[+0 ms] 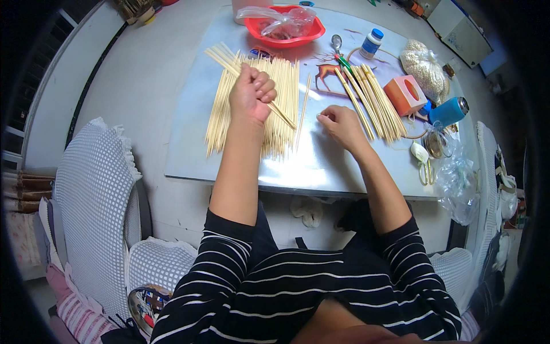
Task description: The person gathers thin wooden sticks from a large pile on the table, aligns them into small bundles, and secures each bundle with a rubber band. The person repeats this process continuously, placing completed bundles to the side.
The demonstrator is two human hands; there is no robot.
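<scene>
My left hand (pixel 252 94) is closed in a fist around a small bunch of thin bamboo sticks (pixel 282 117), which slant from upper left to lower right. Beneath it a wide layer of loose bamboo sticks (pixel 220 123) covers the left part of the table. To the right, my right hand (pixel 344 127) is low over the tabletop, fingers curled together, with no stick showing in them. One or two single sticks (pixel 304 106) lie between the big layer and this hand. Just beyond its fingers are several tied-looking bundles of sticks (pixel 375 103).
At the table's (pixel 321 172) far side stands a red basin (pixel 315 33) with a plastic bag in it. Rightward are a white bottle with a blue cap (pixel 371 43), a tissue box (pixel 403 94), a blue flask (pixel 448 112), scissors (pixel 425 172) and a clear bag (pixel 458 186).
</scene>
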